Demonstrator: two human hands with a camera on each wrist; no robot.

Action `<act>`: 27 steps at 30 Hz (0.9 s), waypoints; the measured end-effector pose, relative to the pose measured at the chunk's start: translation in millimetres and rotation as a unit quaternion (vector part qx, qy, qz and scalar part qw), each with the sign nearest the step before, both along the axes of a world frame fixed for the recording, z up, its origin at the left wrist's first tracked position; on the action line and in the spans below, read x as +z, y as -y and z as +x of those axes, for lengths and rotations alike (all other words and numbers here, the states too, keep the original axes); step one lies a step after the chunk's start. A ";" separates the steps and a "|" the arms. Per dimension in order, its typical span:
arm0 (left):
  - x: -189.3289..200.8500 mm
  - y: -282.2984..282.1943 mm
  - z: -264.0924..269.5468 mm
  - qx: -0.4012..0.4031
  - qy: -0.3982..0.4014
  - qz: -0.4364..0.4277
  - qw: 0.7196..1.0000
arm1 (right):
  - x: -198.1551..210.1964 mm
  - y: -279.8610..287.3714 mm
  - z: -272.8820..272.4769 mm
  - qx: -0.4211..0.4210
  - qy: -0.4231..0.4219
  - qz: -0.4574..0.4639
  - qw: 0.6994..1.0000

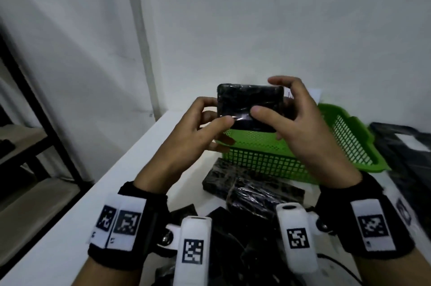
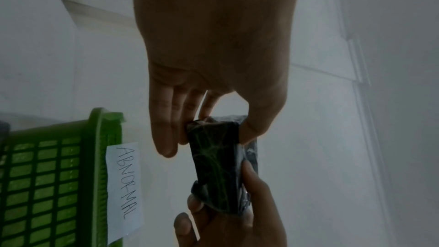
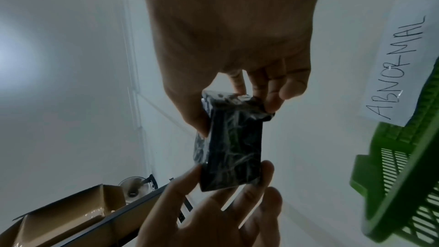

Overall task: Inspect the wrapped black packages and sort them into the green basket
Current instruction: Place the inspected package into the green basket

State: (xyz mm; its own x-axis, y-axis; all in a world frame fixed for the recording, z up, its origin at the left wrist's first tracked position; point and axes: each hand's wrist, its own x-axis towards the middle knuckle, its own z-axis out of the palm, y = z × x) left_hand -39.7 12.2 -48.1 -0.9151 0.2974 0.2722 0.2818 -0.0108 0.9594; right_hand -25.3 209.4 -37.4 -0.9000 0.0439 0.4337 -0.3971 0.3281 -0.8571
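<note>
I hold one wrapped black package [image 1: 250, 103] up in the air with both hands, above the near-left corner of the green basket [image 1: 349, 136]. My left hand [image 1: 213, 111] pinches its left end between thumb and fingers. My right hand [image 1: 268, 99] grips the right end, thumb on the front face. The left wrist view shows the package [image 2: 218, 166] end-on, shiny film wrinkled over it, and the right wrist view shows the same package [image 3: 232, 147]. Several more wrapped packages [image 1: 251, 187] lie on the white table in front of the basket.
A paper label reading ABNORMAL [image 2: 126, 185] sits at the basket's far side by the wall. A dark shelf frame [image 1: 35, 99] stands left of the table, with an open cardboard box [image 3: 71, 219] on it. A black object [image 1: 408, 145] lies right of the basket.
</note>
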 end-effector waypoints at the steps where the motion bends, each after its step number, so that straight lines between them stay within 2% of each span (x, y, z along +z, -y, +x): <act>1: 4.4 -1.1 0.3 0.001 -0.002 -0.012 1.000 | 2.0 0.4 -1.7 -0.007 -0.007 0.004 1.000; 4: 17.1 -6.4 -3.3 0.017 -0.013 -0.042 0.999 | 6.9 1.9 -8.5 -0.028 -0.032 0.022 0.999; 8: 18.4 -16.0 -10.7 0.043 -0.020 -0.030 0.998 | 7.0 -3.2 -11.7 -0.042 -0.055 0.044 0.997; 12: 20.0 -17.6 -13.4 0.010 -0.035 -0.015 0.999 | 4.6 -12.9 -9.2 -0.035 -0.080 0.074 0.993; 15: 26.0 -18.3 -13.6 -0.011 -0.028 0.040 0.999 | 3.7 -17.9 -7.5 0.005 -0.109 0.078 0.991; 17: 25.4 -20.9 -14.9 -0.003 -0.036 0.057 0.998 | 5.5 -18.4 -5.0 0.050 -0.088 0.058 0.993; 20: 17.2 -25.4 -15.6 0.001 -0.056 0.038 0.998 | 5.8 -19.2 -4.1 0.107 -0.019 -0.041 0.993; 23: 13.1 -28.5 -16.9 -0.003 -0.044 0.029 0.999 | 2.6 -20.1 -9.4 0.089 -0.007 -0.035 0.995; 27: 12.4 -33.2 -17.7 0.022 -0.071 0.039 0.996 | -0.1 -14.1 -13.0 0.068 -0.054 -0.050 0.995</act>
State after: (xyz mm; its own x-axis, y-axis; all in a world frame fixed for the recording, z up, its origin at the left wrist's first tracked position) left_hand -57.4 45.4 -35.8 -0.8772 0.2306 0.4210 0.4170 -0.0684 0.9063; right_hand -38.4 223.6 -37.5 -0.8494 -0.0269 0.5271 -0.5228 0.1796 -0.8333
